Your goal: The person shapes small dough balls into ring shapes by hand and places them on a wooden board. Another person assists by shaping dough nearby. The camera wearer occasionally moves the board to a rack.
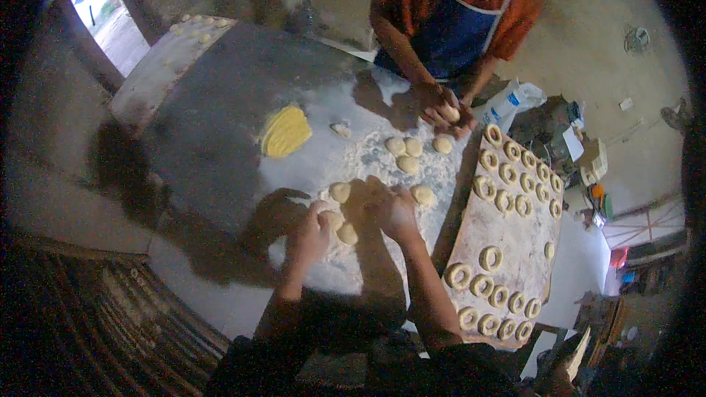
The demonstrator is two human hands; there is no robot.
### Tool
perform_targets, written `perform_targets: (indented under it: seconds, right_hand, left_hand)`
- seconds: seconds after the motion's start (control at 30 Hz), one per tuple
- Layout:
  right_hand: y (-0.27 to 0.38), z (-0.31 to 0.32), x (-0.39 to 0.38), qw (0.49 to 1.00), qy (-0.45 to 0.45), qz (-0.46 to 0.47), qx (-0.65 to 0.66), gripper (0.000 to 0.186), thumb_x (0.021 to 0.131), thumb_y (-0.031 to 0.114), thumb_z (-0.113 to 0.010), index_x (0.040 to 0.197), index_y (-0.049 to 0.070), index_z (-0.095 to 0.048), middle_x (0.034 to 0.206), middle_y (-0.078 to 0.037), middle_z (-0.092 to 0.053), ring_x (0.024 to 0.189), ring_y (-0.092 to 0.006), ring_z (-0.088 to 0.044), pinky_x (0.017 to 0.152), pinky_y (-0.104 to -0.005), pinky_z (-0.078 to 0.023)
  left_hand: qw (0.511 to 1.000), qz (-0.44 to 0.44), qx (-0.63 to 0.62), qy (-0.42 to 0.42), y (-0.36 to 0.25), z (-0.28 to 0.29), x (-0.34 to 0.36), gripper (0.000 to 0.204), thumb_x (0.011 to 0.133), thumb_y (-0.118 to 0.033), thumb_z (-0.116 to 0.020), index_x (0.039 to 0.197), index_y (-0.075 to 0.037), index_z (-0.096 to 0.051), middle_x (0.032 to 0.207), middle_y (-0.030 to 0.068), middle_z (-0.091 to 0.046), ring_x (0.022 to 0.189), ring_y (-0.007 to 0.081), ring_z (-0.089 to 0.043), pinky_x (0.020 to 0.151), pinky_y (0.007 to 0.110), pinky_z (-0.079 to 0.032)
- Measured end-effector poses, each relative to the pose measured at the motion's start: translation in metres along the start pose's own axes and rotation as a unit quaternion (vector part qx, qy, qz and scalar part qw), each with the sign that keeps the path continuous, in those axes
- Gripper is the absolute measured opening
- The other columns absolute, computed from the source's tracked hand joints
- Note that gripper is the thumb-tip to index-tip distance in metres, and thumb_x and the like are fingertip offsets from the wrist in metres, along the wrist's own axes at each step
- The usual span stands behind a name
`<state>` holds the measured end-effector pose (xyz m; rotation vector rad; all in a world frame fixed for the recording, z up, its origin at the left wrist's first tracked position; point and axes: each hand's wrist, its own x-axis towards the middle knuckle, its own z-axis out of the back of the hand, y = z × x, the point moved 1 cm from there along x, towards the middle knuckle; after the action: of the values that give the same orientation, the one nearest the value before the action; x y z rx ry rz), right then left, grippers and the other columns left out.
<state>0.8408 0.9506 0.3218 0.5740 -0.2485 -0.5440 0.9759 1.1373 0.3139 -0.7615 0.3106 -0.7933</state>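
Note:
My left hand (pixel 314 229) is closed at a pale dough ball (pixel 332 223) on the floured metal table (pixel 206 110), beside another ball (pixel 347 233) and below a third (pixel 340 192). My right hand (pixel 396 215) has curled fingers low on the flour, left of a round dough ball (pixel 422 195); what lies under those fingers is hidden. Farther up sit several more balls (pixel 407 163) and a small lump (pixel 341 130). A smooth yellow mass (pixel 285 131) lies left of them.
A co-worker (pixel 456 15) in an apron stands opposite, both hands (pixel 441 114) around dough. A board (pixel 507 235) of dough rings runs along the right, with bags and containers (pixel 573 143) behind it. A pale strip (pixel 162 81) with small dough balls lies far left, near a doorway.

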Motion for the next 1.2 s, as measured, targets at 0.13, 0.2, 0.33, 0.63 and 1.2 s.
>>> perform_targets:
  seconds: [0.13,0.2,0.33,0.63,1.2]
  right_hand:
    - [0.015,0.001,0.008,1.000,0.013,0.016,-0.017,0.038,0.081,0.025,-0.067,0.114,0.007,-0.066,0.106,-0.016,-0.069,0.086,-0.0367,-0.062,0.082,-0.0430,-0.049]
    - [0.024,0.009,0.010,0.990,0.084,-0.028,0.113,0.033,0.084,0.023,-0.068,0.111,0.004,-0.062,0.098,-0.017,-0.068,0.088,-0.0320,-0.065,0.080,-0.0412,-0.051]
    - [0.041,0.030,0.000,0.946,0.098,-0.086,0.296,0.033,0.083,0.016,-0.071,0.108,0.004,-0.055,0.097,-0.016,-0.066,0.092,-0.0304,-0.065,0.082,-0.0379,-0.051]
    - [0.067,0.027,-0.006,0.964,-0.146,-0.074,0.209,0.052,0.078,0.000,-0.065,0.127,0.004,-0.048,0.099,-0.006,-0.059,0.097,-0.0217,-0.059,0.083,-0.0359,-0.049]
    - [0.016,0.099,-0.108,0.908,-0.048,-0.161,0.383,0.040,0.097,0.026,-0.050,0.134,0.011,-0.044,0.101,-0.008,-0.059,0.090,-0.0182,-0.057,0.081,-0.0325,-0.049]
  left_hand:
    - [0.998,-0.030,-0.057,0.021,-0.004,-0.018,-0.002,0.032,0.093,-0.015,-0.060,0.122,-0.004,-0.056,0.104,0.0236,-0.066,0.095,0.0390,-0.065,0.083,0.045,-0.052]
    - [0.997,-0.026,-0.071,0.029,-0.010,-0.027,0.003,0.033,0.092,-0.017,-0.063,0.121,-0.003,-0.057,0.104,0.0233,-0.067,0.093,0.0369,-0.066,0.081,0.044,-0.053]
    - [0.969,-0.023,-0.246,0.030,-0.029,-0.018,0.010,0.032,0.089,-0.022,-0.069,0.112,0.002,-0.065,0.093,0.0181,-0.070,0.086,0.0278,-0.068,0.076,0.038,-0.054]
    - [0.969,-0.099,-0.217,0.058,-0.084,0.011,0.024,0.037,0.075,0.006,-0.067,0.110,-0.004,-0.059,0.091,0.0103,-0.059,0.083,0.0258,-0.059,0.077,0.035,-0.048]
    - [0.899,-0.272,-0.343,0.025,-0.162,-0.087,-0.018,0.042,0.103,-0.040,-0.036,0.109,-0.001,-0.051,0.101,0.0145,-0.059,0.087,0.0226,-0.062,0.072,0.035,-0.049]
